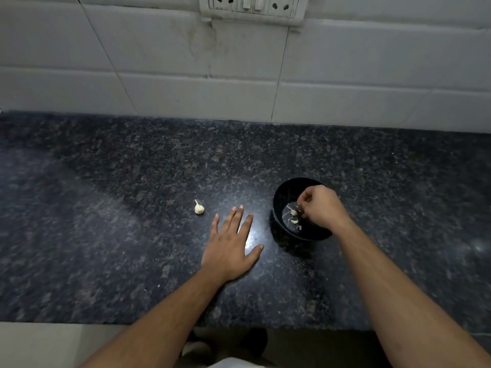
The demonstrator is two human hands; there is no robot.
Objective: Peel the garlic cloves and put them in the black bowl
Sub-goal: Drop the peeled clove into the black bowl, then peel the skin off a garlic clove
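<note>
A small white garlic bulb lies on the dark granite counter, left of centre. My left hand rests flat on the counter with its fingers spread, just right of and nearer than the bulb, not touching it. The black bowl stands to the right and holds a few pale garlic pieces. My right hand is over the bowl's right side with its fingers curled and its fingertips dipping inside. Whether those fingers pinch a clove is hidden.
A white tiled wall rises behind the counter, with a switch and socket plate at the top. The counter's front edge runs near the bottom of the view. Floor and feet show below it.
</note>
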